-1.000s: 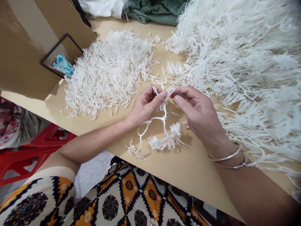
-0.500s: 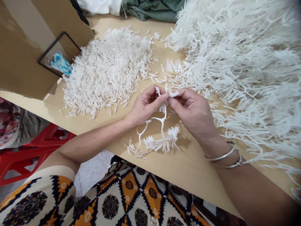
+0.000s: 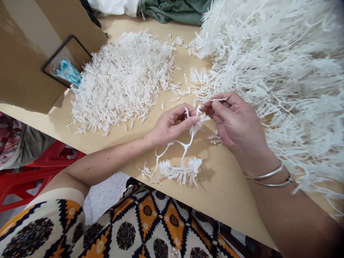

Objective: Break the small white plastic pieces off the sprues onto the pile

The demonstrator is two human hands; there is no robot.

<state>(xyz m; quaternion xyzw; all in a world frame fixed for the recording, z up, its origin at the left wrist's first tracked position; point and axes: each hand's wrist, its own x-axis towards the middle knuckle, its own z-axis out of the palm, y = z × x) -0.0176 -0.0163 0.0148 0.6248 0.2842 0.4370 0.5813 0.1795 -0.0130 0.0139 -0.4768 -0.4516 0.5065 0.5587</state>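
My left hand (image 3: 174,125) pinches a white branched plastic piece (image 3: 185,146) between thumb and fingers. Its thin stems hang down toward the table's front edge, with a feathery cluster at the lower end. Just to the right, my right hand (image 3: 233,118) has its fingers closed, with a thin white sprig (image 3: 219,99) between thumb and index finger. A small pile of short white sprigs (image 3: 123,79) lies beyond my left hand. At the right spreads a much larger heap of white branched pieces (image 3: 282,68).
A cardboard box (image 3: 32,53) stands at the back left, with a black frame and a clear cup (image 3: 67,71) holding something blue and white beside the small pile. Green cloth (image 3: 172,10) lies at the far edge. Red stools (image 3: 40,168) are below left.
My right hand has moved right, apart from my left hand, and now shows a thin sprig in its fingers. My left hand and the branched piece have shifted slightly toward the table's front edge.
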